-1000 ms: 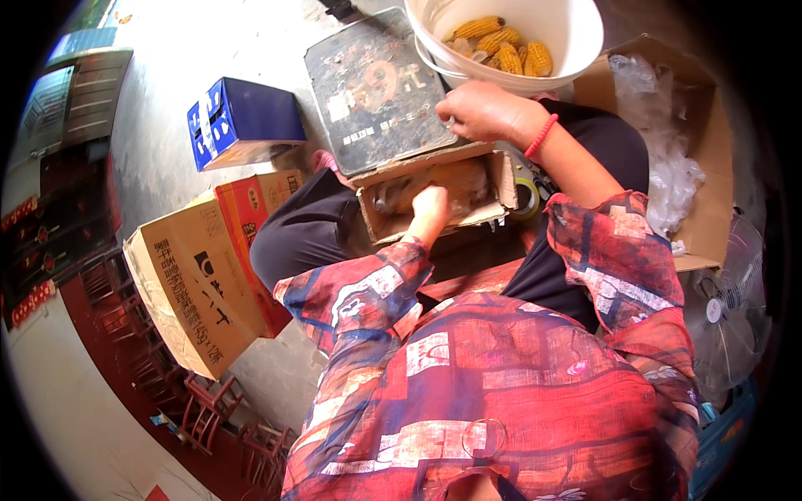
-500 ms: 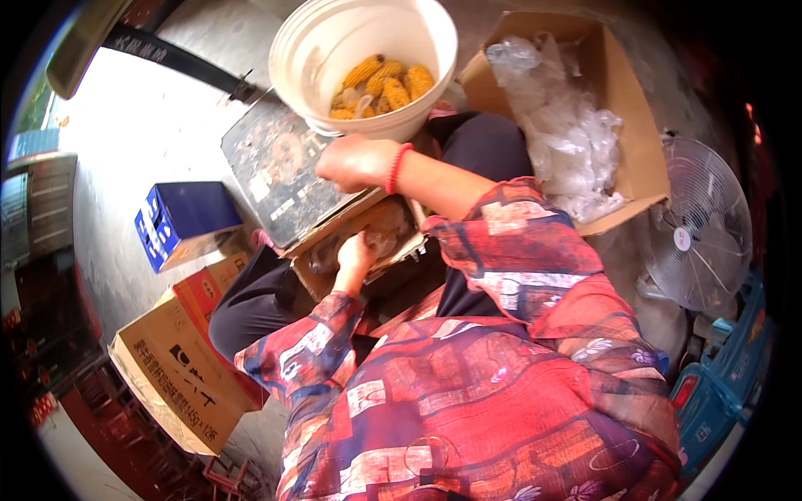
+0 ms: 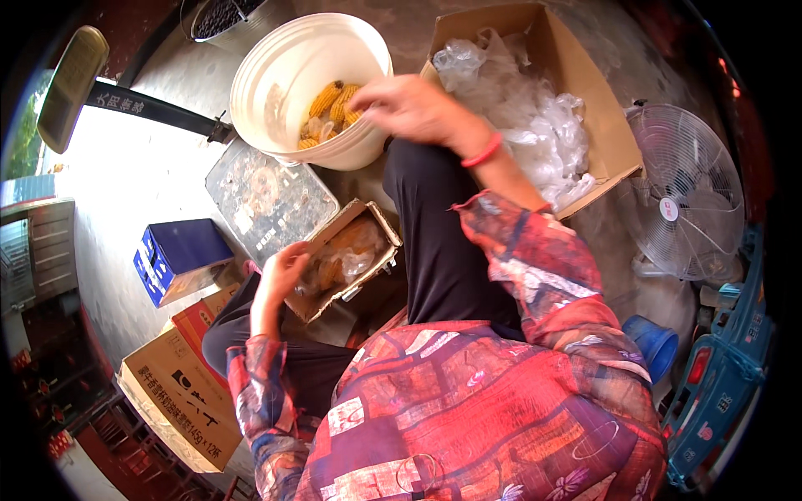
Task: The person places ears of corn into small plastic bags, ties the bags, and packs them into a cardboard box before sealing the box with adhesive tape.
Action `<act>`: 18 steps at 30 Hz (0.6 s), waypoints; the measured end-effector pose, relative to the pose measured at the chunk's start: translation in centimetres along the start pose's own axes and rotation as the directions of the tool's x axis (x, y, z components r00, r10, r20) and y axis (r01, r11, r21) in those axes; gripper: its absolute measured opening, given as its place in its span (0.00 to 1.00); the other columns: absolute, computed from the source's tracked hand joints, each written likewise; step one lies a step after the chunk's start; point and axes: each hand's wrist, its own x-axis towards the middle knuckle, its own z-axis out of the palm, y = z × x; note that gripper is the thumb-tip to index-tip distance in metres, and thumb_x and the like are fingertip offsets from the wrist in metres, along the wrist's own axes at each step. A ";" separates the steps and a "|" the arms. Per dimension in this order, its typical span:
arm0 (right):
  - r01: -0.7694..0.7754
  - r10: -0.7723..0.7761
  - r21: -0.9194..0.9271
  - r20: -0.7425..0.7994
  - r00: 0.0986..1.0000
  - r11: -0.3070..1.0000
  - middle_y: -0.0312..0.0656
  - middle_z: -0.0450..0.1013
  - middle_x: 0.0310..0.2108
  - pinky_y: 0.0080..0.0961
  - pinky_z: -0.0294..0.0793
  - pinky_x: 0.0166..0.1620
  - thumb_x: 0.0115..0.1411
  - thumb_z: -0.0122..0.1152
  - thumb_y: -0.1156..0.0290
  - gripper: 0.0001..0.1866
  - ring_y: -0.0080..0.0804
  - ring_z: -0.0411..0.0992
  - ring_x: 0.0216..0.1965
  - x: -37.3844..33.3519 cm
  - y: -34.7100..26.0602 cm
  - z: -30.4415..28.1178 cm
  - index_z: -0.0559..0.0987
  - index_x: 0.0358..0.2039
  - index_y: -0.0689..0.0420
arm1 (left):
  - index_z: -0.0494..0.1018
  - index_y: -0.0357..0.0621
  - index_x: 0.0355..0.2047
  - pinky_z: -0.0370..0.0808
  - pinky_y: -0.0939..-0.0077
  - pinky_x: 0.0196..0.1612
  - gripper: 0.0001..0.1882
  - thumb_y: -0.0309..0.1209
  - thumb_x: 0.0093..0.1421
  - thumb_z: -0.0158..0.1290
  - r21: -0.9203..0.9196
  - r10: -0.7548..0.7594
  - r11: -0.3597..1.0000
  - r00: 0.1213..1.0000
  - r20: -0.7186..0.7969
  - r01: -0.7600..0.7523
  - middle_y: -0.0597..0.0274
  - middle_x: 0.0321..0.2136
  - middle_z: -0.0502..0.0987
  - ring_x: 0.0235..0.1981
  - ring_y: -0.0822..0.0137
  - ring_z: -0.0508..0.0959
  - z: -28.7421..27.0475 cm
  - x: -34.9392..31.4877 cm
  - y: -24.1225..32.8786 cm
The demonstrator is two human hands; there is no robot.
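My left hand (image 3: pixel 282 280) is at the left edge of a small open cardboard box (image 3: pixel 313 311), its fingers loosely bent and apart, with nothing seen in them. Inside that box lie corn cobs (image 3: pixel 332 271) in clear plastic bags (image 3: pixel 357 260). My right hand (image 3: pixel 409 108), with a red band at the wrist, hangs over the right rim of a white bucket (image 3: pixel 259 92). Its fingers look loosely spread and partly overlap the view of the bucket; nothing shows in them. Several yellow corn cobs (image 3: pixel 326 100) lie at the bottom of the bucket.
A platform scale (image 3: pixel 280 196) adjoins the small box. At right, a large cardboard carton (image 3: pixel 606 125) holds clear plastic bags (image 3: pixel 547 129), beside a fan (image 3: pixel 689 196). A blue box (image 3: pixel 188 250) and a brown carton (image 3: pixel 180 397) stand left. A pail (image 3: pixel 242 29) stands behind.
My right hand has moved from above the small box to the bucket's right rim. My left hand has come out of the small box to its left edge. The view has shifted.
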 end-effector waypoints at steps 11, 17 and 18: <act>-0.735 0.843 -0.677 -0.369 0.391 0.044 0.50 0.70 0.46 0.32 0.64 0.54 0.48 0.54 0.71 0.23 0.45 0.66 0.51 -24.1 18.8 -16.5 0.72 0.48 0.56 | 0.71 0.38 0.45 0.72 0.76 0.39 0.17 0.31 0.56 0.52 0.112 -0.123 0.986 0.992 -0.035 0.126 0.56 0.33 0.77 0.35 0.70 0.75 -5.1 -1.1 -3.8; -0.903 0.773 -0.364 -0.495 0.396 0.229 0.47 0.73 0.43 0.30 0.68 0.48 0.50 0.56 0.70 0.21 0.40 0.71 0.44 -30.9 23.3 -20.0 0.72 0.47 0.58 | 0.71 0.38 0.45 0.72 0.77 0.38 0.17 0.31 0.55 0.50 0.089 -0.095 0.992 0.995 0.031 0.092 0.56 0.32 0.77 0.34 0.70 0.76 -3.9 0.0 -2.1; -0.917 0.751 -0.259 -0.527 0.398 0.304 0.46 0.73 0.42 0.29 0.70 0.46 0.52 0.55 0.69 0.19 0.39 0.72 0.41 -32.0 23.6 -21.3 0.73 0.46 0.58 | 0.71 0.38 0.45 0.72 0.77 0.38 0.17 0.31 0.55 0.50 0.084 -0.087 0.993 0.996 0.032 0.084 0.56 0.31 0.77 0.34 0.70 0.76 -3.5 0.5 -2.0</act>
